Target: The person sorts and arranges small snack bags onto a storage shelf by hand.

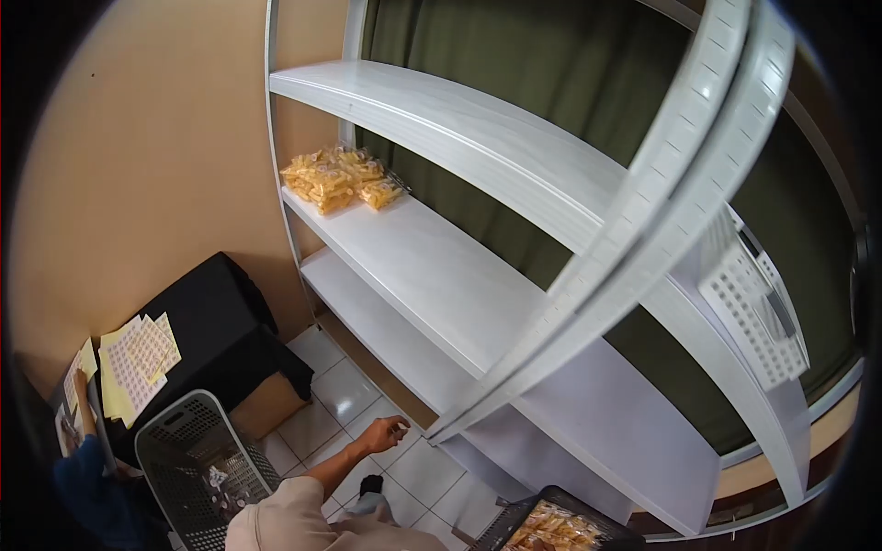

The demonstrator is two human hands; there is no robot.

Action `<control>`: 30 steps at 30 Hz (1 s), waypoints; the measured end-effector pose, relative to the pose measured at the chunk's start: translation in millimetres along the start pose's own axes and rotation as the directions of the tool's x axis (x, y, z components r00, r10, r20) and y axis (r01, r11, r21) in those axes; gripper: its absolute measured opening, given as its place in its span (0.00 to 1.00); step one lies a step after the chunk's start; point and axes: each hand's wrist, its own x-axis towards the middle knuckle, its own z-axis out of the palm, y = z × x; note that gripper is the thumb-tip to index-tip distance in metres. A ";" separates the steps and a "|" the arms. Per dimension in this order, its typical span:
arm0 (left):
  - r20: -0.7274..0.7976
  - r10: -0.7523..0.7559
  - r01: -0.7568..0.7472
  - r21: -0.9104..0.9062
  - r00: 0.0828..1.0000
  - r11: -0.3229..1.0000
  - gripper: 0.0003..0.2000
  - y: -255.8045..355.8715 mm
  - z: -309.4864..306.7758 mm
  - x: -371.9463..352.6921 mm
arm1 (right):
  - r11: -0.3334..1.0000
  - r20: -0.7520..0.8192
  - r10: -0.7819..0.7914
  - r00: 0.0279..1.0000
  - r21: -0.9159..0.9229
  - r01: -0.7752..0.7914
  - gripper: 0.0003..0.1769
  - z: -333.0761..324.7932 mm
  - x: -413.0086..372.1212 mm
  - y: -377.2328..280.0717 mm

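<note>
White shelving (441, 266) holds illegibly labelled packets (322, 184); left grip (390, 433) hangs loose, right grip unseen.

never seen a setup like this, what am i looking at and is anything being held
No machine here: one camera on a person's head took this picture, looking forward and down. The bare left hand is out over the floor tiles and seems to hold nothing; I cannot make out the right hand. Bagged yellow snacks sit on a white shelf unit, and a black crate at the bottom holds yellow pieces. At left, another person's hand is near paper sheets on black cloth.
</note>
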 end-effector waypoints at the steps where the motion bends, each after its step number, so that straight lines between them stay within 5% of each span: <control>1: 0.005 -0.052 0.052 -0.130 0.999 0.990 0.11 6.0 -9.4 6.8 | 0.940 -0.085 0.001 0.996 -0.340 -0.030 0.13 5.7 25.7 23.6; 3: -0.020 -0.089 0.085 -0.148 0.996 0.985 0.11 24.9 -27.2 12.3 | 0.502 -0.228 -0.068 0.971 -0.849 -0.164 0.13 18.7 72.6 67.7; 5: -0.085 -0.106 0.091 -0.164 0.991 0.982 0.11 22.9 -39.7 19.9 | -0.167 -0.270 -0.202 0.941 -0.938 -0.305 0.14 41.9 116.0 109.2; 8: -0.189 -0.127 0.084 -0.222 0.974 0.971 0.11 19.2 -56.8 18.7 | -0.236 -0.303 -0.024 0.953 -0.924 -0.300 0.11 91.8 186.6 167.7; 15: -0.299 -0.154 0.070 -0.273 0.942 0.959 0.10 -1.8 -101.3 2.4 | -0.211 -0.295 0.340 0.893 -0.949 -0.234 0.11 137.9 299.6 235.6; 17: -0.379 -0.144 0.039 -0.271 0.914 0.962 0.10 -10.4 -124.2 6.2 | -0.083 -0.190 0.410 0.892 -0.982 -0.171 0.10 133.9 331.5 259.1; 21: -0.578 -0.142 -0.037 -0.287 0.804 0.957 0.10 18.7 -177.6 14.8 | 0.204 -0.180 0.522 0.833 -0.923 -0.327 0.08 166.0 402.0 309.5; 24: -0.701 -0.159 -0.152 -0.359 0.695 0.921 0.11 53.9 -232.6 31.6 | 0.313 -0.147 0.559 0.816 -0.874 -0.372 0.08 186.7 452.8 349.2; 27: -0.827 -0.062 -0.233 -0.228 0.558 0.945 0.11 83.6 -287.0 59.6 | 0.369 -0.128 0.584 0.802 -0.838 -0.402 0.10 191.9 503.8 391.3; 30: -0.832 -0.086 -0.260 -0.267 0.548 0.928 0.12 100.7 -339.6 102.4 | 0.439 -0.182 0.582 0.793 -0.750 -0.494 0.13 201.4 547.8 429.0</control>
